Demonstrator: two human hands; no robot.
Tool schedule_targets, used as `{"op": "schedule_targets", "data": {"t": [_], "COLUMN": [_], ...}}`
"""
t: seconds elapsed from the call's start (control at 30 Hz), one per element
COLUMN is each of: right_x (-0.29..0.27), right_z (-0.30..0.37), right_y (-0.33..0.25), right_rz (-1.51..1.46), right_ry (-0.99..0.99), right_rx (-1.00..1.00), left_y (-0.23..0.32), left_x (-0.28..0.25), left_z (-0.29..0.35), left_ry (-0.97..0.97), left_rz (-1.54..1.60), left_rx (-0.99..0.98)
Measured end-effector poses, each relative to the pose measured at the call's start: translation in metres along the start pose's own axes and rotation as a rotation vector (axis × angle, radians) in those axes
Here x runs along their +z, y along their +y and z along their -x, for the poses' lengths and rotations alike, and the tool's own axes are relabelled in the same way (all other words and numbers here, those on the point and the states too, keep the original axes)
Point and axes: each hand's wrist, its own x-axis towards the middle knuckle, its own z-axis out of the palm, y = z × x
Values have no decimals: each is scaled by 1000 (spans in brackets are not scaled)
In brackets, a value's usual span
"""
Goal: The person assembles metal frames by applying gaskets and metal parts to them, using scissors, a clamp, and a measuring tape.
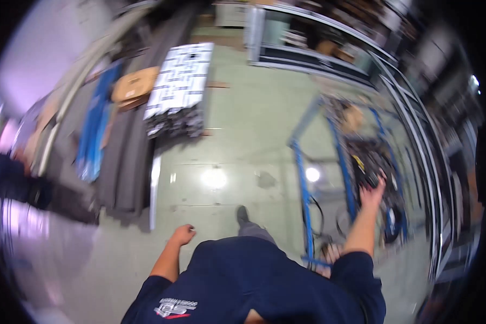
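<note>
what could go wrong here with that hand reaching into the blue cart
The right hand reaches into a tangle of dark gear on the blue cart; fingers could snag, though blur hides whether it grips anything. Cables hang by the cart's lower frame, close to the person's foot, a possible trip. The left hand hangs free, steadying nothing.

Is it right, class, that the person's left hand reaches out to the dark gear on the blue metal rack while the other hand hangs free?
Not quite: the head view shows the right hand reaching the dark gear on the blue rack. The left hand hangs free, closed.
</note>
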Motion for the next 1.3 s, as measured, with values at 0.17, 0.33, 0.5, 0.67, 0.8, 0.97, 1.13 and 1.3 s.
{"op": "schedule_targets", "data": {"t": [0.17,0.33,0.5,0.67,0.8,0.97,1.13,1.3], "right_x": [-25,113,302,469,588,691,732,796], "right_z": [-147,-61,42,47,38,113,172,234], "right_y": [103,436,615,774,845,927,1014,1086], "right_rz": [631,1289,1598,1869,2130,1876,1904,2013], "right_ry": [-123,-793,-1759,-2032,-2042,-1685,-1920,-2382], "right_rx": [-50,557,421,328,-388,327,615,630], "left_y": [-22,-47,-59,-79,-53,15,-52,-190], "left_x": [17,-48,-38,-160,-444,-661,-692,-485], "left_z": [-49,-36,-52,-34,63,163,125,-69], "left_ry": [-176,-87,387,937,1737,2284,1752,1211], "left_rz": [-30,121,447,891,447,413,192,899], "left_rx": [-236,-491,-591,-493,-326,119,-164,-688]}}
